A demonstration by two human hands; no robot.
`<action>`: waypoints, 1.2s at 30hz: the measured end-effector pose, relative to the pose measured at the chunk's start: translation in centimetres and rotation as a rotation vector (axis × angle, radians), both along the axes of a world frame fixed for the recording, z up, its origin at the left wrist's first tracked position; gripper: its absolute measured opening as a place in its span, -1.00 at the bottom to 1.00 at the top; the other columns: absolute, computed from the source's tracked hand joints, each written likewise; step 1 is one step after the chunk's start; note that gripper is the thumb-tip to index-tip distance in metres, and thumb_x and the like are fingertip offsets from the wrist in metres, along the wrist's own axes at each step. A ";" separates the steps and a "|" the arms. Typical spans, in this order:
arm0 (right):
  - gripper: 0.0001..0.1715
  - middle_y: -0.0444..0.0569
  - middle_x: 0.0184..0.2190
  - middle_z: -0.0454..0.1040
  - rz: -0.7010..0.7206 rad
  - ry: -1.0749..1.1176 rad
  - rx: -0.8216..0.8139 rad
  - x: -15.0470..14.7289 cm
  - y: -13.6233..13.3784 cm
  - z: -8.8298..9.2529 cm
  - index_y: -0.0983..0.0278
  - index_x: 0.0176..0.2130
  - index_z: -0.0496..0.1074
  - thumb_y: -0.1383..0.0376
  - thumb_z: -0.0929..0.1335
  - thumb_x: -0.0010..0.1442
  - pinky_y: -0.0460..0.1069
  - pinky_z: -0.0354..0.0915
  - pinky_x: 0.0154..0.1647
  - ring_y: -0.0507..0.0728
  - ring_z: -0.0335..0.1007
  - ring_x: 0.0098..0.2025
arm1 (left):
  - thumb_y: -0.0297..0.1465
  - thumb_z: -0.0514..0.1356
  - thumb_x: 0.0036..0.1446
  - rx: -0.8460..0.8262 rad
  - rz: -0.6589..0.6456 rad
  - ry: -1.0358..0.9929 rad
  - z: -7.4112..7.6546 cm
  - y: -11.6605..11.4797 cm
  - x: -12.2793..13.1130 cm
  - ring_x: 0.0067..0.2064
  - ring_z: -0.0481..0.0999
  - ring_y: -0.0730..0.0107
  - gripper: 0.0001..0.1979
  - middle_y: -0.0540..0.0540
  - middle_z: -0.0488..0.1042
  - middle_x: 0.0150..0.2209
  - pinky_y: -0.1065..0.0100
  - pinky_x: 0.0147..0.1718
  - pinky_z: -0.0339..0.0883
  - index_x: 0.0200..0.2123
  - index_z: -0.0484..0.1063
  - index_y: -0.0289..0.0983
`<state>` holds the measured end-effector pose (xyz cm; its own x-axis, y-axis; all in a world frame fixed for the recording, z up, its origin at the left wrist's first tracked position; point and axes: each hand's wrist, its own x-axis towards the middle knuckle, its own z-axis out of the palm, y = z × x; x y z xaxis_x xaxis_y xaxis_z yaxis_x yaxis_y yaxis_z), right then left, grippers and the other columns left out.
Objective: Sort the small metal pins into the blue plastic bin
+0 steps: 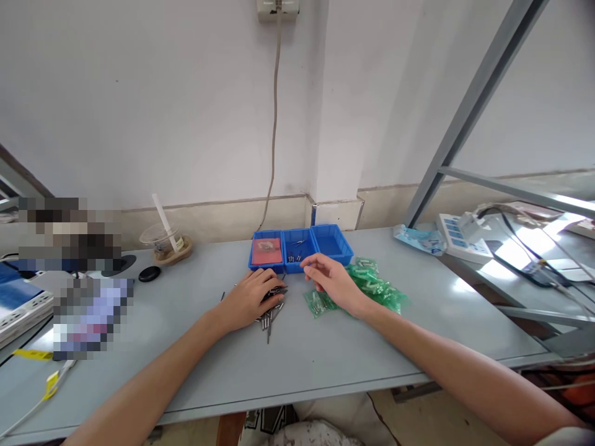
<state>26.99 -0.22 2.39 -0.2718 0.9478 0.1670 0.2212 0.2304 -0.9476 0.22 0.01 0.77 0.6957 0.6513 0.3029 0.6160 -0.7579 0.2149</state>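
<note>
Resting my left hand (251, 298), fingers loosely spread, over metal pins (266, 322); right hand (333, 282) half-curled by green bags (383, 292), can't tell if pinching; 3 blue bins (331, 240) behind.

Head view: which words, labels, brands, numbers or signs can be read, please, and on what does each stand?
None can be read.
Light-blue packet: any print too small and blurred.
Yellow cable tag: any marking too small.
Pixelated object at left: unreadable.
Green bags: no lettering can be made out.
</note>
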 end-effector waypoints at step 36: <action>-0.70 0.03 0.13 0.54 0.353 -0.621 0.565 0.0 -0.6 -1.9 0.13 0.14 0.54 0.21 0.36 0.48 0.22 0.24 0.26 0.26 0.37 0.15 | -0.21 0.13 0.51 0.000 -0.034 -0.044 -0.2 0.0 -0.1 -0.04 0.44 0.19 -0.77 -0.11 0.47 -0.06 0.15 0.01 0.35 0.03 0.53 -0.14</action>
